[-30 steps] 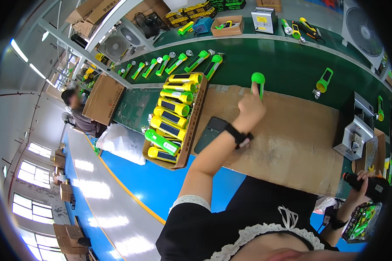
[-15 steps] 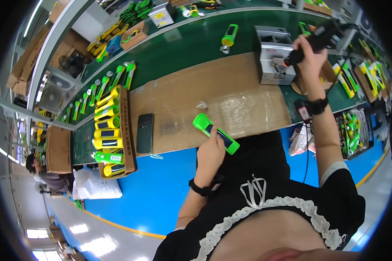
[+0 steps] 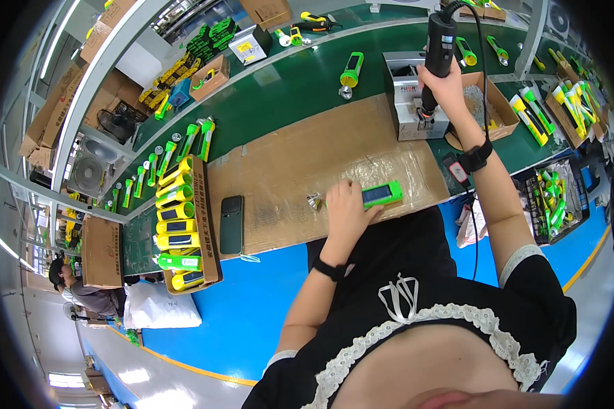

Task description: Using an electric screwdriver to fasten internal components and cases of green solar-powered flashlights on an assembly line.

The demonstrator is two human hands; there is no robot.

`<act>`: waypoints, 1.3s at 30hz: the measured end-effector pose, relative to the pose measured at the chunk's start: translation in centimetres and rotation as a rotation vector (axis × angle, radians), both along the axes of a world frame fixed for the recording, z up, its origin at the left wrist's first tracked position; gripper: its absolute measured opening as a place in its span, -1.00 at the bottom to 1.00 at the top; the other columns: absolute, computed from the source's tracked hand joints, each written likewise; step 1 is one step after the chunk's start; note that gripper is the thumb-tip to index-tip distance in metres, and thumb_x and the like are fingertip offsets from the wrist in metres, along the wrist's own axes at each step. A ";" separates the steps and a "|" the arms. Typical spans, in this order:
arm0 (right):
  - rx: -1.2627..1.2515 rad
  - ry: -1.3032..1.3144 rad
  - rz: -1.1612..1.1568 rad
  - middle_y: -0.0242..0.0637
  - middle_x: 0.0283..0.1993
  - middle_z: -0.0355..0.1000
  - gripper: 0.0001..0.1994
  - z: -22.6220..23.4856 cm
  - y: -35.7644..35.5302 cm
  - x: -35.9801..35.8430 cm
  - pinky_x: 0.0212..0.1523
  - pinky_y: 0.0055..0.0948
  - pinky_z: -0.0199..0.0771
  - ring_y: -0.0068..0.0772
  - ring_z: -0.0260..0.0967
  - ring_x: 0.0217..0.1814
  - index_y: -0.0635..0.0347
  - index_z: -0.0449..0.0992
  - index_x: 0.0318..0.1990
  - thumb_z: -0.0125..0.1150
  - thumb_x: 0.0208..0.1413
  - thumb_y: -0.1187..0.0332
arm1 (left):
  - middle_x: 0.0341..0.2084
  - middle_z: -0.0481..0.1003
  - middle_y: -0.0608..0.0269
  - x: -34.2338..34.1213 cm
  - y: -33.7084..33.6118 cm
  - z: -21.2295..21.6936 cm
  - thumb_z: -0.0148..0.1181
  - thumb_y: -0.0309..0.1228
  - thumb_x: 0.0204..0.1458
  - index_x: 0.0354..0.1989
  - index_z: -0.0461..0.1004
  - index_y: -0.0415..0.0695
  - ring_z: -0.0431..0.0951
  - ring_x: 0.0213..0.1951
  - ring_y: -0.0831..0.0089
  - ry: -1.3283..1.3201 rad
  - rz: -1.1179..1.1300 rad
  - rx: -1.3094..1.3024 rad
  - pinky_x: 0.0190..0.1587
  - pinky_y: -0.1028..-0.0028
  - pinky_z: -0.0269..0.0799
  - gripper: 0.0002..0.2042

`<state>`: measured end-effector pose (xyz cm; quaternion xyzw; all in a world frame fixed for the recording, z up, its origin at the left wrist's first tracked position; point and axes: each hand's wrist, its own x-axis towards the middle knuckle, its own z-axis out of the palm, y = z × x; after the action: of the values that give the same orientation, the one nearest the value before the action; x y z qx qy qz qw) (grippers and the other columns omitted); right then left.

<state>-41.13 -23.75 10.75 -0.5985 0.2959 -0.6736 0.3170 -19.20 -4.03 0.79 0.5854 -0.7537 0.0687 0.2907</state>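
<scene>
My right hand (image 3: 445,86) is wrapped round a black electric screwdriver (image 3: 441,44), held upright. Its tip points down at the front of a silver screw feeder (image 3: 404,92). My left hand (image 3: 346,208) grips a green flashlight body (image 3: 383,194) with a dark solar panel, lying over the cardboard sheet (image 3: 280,177) near the table's front edge. The fingers cover the flashlight's head end. Beside them, a small shiny reflector (image 3: 314,201) rests on the cardboard.
At left stand a box of yellow and green flashlights (image 3: 211,252) and a dark phone (image 3: 232,223). Another green flashlight (image 3: 351,68) lies behind the cardboard. Right of the feeder is an open carton (image 3: 501,112); a black crate (image 3: 580,221) sits lower right. A person (image 3: 92,296) is at far left.
My right hand has lowered the screwdriver to the feeder and turned it upright. My left hand has moved the flashlight up and right over the cardboard, turning it nearly level.
</scene>
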 end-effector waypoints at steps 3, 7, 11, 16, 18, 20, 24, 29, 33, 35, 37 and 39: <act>0.066 0.012 0.077 -0.37 -0.55 0.36 -0.71 0.1 1.0 -0.2 -0.58 -0.56 0.32 -0.59 0.32 -0.61 0.25 0.28 -0.23 0.26 -0.09 0.51 | -0.42 0.42 0.14 -0.8 -1.7 -1.2 0.28 -0.03 -0.22 -0.22 0.40 -0.21 0.43 -0.30 0.20 -0.073 -0.019 0.076 -0.22 0.31 0.26 -0.49; 0.108 -0.245 0.235 -0.29 -0.55 0.35 -0.65 -1.1 6.4 -0.1 -0.50 -0.47 0.36 -0.47 0.32 -0.61 0.31 0.25 -0.07 0.16 -0.05 0.59 | -0.47 0.40 0.18 -0.9 -1.9 -1.7 0.21 0.02 -0.18 -0.25 0.40 -0.16 0.43 -0.33 0.26 -0.157 0.025 0.121 -0.29 0.34 0.25 -0.51; 0.020 -0.286 0.346 -0.25 -0.52 0.30 -0.55 -2.7 11.0 0.1 -0.43 -0.39 0.38 -0.41 0.32 -0.55 0.27 0.10 0.04 0.06 -0.02 0.62 | -0.45 0.38 0.21 -1.1 -1.5 -1.5 0.24 -0.01 -0.21 -0.26 0.39 -0.15 0.41 -0.34 0.27 -0.143 0.048 0.049 -0.29 0.35 0.24 -0.53; -0.019 -0.317 0.435 -0.25 -0.50 0.27 -0.56 -3.5 13.3 1.9 -0.38 -0.36 0.38 -0.39 0.30 -0.53 0.23 0.07 0.04 0.06 0.01 0.59 | -0.46 0.36 0.22 -0.8 -1.4 -2.1 0.26 -0.03 -0.23 -0.26 0.39 -0.15 0.39 -0.35 0.29 -0.107 0.048 0.013 -0.29 0.36 0.22 -0.53; -0.034 -0.248 0.428 -0.24 -0.50 0.28 -0.57 -4.0 13.4 2.0 -0.38 -0.36 0.38 -0.38 0.31 -0.52 0.20 0.06 0.03 0.06 0.02 0.58 | -0.47 0.36 0.22 -0.8 -1.5 -2.4 0.26 -0.03 -0.23 -0.27 0.39 -0.15 0.39 -0.36 0.29 -0.090 0.042 0.003 -0.29 0.36 0.21 -0.53; -0.020 -0.253 0.436 -0.24 -0.50 0.28 -0.56 -4.4 13.5 2.1 -0.38 -0.36 0.38 -0.38 0.31 -0.52 0.20 0.06 0.03 0.07 0.02 0.59 | -0.47 0.36 0.22 -0.7 -1.4 -2.6 0.26 -0.04 -0.23 -0.27 0.39 -0.16 0.39 -0.36 0.29 -0.078 0.039 -0.010 -0.29 0.36 0.20 -0.53; 0.033 -0.230 0.385 -0.25 -0.48 0.25 -0.55 -5.0 13.6 2.4 -0.36 -0.34 0.38 -0.42 0.27 -0.53 0.19 0.07 0.06 0.08 0.01 0.53 | -0.48 0.36 0.22 -1.0 -1.3 -2.5 0.26 -0.03 -0.24 -0.28 0.39 -0.16 0.38 -0.37 0.29 -0.066 0.032 -0.019 -0.29 0.36 0.20 -0.53; 0.030 -0.271 0.426 -0.24 -0.48 0.28 -0.56 -5.7 12.9 2.7 -0.39 -0.39 0.39 -0.39 0.32 -0.51 0.22 0.06 0.04 0.06 0.01 0.62 | -0.48 0.36 0.22 -1.1 -1.5 -2.5 0.27 -0.02 -0.25 -0.29 0.39 -0.15 0.38 -0.37 0.29 -0.072 0.035 -0.029 -0.29 0.36 0.20 -0.52; 0.027 -0.259 0.414 -0.24 -0.47 0.29 -0.56 -6.0 12.6 2.8 -0.38 -0.42 0.39 -0.41 0.32 -0.50 0.21 0.06 0.04 0.04 0.01 0.64 | -0.48 0.36 0.22 -1.1 -1.8 -2.3 0.26 -0.02 -0.24 -0.30 0.38 -0.15 0.38 -0.37 0.28 -0.067 0.025 -0.026 -0.29 0.36 0.21 -0.53; 0.052 -0.223 0.372 -0.25 -0.46 0.29 -0.55 -6.3 12.6 2.9 -0.38 -0.43 0.39 -0.43 0.33 -0.49 0.20 0.05 0.04 0.01 0.01 0.66 | -0.48 0.36 0.21 -1.2 -2.2 -2.1 0.26 -0.01 -0.24 -0.30 0.38 -0.15 0.39 -0.37 0.28 -0.058 0.003 -0.038 -0.29 0.36 0.22 -0.53; 0.026 -0.188 0.378 -0.26 -0.46 0.30 -0.56 -6.5 12.8 3.4 -0.39 -0.48 0.39 -0.46 0.33 -0.48 0.18 0.04 0.02 -0.01 0.00 0.68 | -0.48 0.37 0.22 -0.8 -1.8 -2.0 0.26 -0.01 -0.23 -0.30 0.39 -0.15 0.40 -0.37 0.28 -0.059 0.032 -0.001 -0.29 0.35 0.23 -0.53; 0.054 -0.142 0.294 -0.27 -0.51 0.27 -0.56 -6.9 12.9 3.7 -0.39 -0.39 0.41 -0.42 0.30 -0.54 0.16 0.06 0.00 0.15 0.02 0.51 | -0.48 0.37 0.23 -0.9 -1.9 -2.1 0.26 0.00 -0.25 -0.31 0.39 -0.14 0.40 -0.36 0.30 -0.055 0.014 -0.010 -0.28 0.36 0.23 -0.53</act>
<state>-37.48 -10.88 3.84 -0.5775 0.1999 -0.6522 0.4484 -20.10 -5.92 -1.34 0.5872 -0.7568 0.0907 0.2724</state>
